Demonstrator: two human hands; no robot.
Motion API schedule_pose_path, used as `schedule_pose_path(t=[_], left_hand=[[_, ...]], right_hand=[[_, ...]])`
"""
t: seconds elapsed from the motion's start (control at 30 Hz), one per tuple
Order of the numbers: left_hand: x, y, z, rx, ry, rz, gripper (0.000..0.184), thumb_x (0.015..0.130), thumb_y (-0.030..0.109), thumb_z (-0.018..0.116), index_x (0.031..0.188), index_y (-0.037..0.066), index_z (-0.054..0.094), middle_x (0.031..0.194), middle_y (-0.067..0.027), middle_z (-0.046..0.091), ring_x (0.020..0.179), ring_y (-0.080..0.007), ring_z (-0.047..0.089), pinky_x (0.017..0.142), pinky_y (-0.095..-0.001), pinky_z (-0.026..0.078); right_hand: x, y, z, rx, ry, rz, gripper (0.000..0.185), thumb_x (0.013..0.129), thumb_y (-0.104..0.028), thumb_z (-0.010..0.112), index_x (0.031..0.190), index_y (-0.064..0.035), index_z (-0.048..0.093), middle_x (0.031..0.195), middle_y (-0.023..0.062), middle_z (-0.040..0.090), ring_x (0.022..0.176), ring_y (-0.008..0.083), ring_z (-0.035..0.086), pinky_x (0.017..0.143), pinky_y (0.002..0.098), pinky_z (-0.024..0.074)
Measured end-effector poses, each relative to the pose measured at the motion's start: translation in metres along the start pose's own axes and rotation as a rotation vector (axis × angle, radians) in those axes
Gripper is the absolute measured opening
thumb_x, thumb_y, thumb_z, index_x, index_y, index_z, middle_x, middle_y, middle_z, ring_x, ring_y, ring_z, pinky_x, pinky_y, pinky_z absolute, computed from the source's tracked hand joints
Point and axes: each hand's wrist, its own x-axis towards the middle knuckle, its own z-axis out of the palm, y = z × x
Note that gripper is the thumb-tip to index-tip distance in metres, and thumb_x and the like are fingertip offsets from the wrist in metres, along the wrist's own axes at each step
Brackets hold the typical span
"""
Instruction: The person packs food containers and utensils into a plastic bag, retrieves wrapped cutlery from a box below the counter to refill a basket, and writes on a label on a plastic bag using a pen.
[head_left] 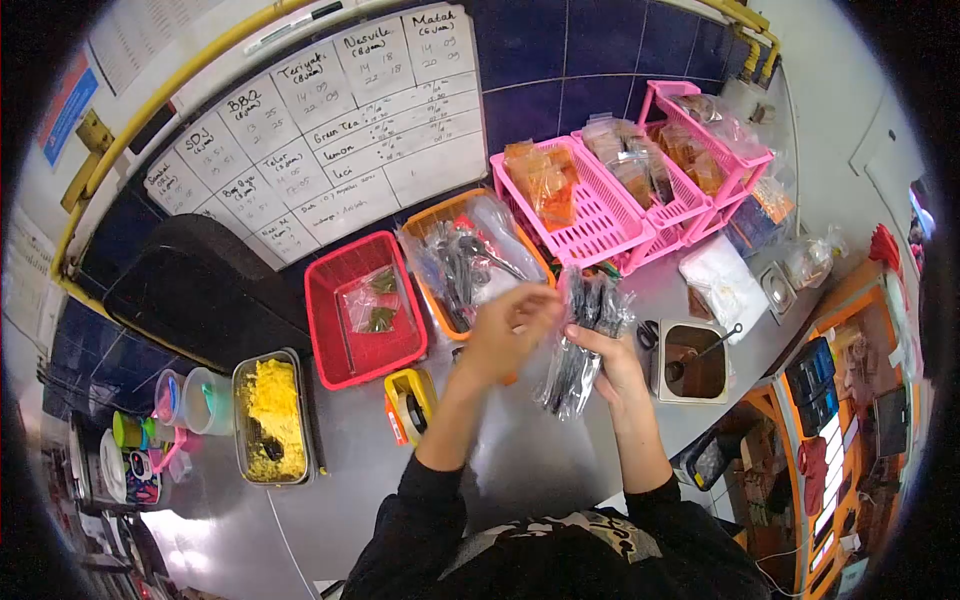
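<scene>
Packets (575,377) sit off the orange basket (436,303)'s near right corner, clutched in the right hand (617,365), left hand (513,325) blurred at their edge, hold unclear; uneven squeezing could make some slippery-looking ones slide out.

Dark blue tiles (606,40) with pale joints cover the wall behind the steel bench (350,520), and a handwritten whiteboard (345,165) leans against them, a yellow pipe (178,80) curving above. White wall (825,125) rises at right over an orange-framed shelf unit (787,432). Light glares off the bench's left end.
</scene>
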Motion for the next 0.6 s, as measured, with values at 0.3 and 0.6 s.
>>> schedule_pose_path(t=[0.3,0.6], left_hand=[[-0.019,-0.01,0.011,-0.513,0.009,-0.164,0.008,0.081,0.007,0.062,0.078,0.005,0.055,0.077,0.001,0.057,0.074,-0.0043,0.052,0.068,-0.0192,0.042],[-0.023,-0.01,0.006,-1.002,0.0,-0.355,0.016,0.085,0.016,0.058,0.075,0.011,0.047,0.076,0.0039,0.051,0.072,-0.0083,0.051,0.067,-0.0216,0.04]], right_hand=[[-0.002,0.005,0.006,-0.103,-0.033,-0.092,0.039,0.066,0.006,0.069,0.102,-0.0009,0.055,0.093,0.0059,0.061,0.082,0.015,0.059,0.075,0.0271,0.0468],[0.006,0.021,0.011,-0.582,0.115,-0.53,0.044,0.065,0.004,0.067,0.106,-0.0014,0.054,0.092,0.0028,0.057,0.086,0.0107,0.054,0.079,0.0242,0.0423]])
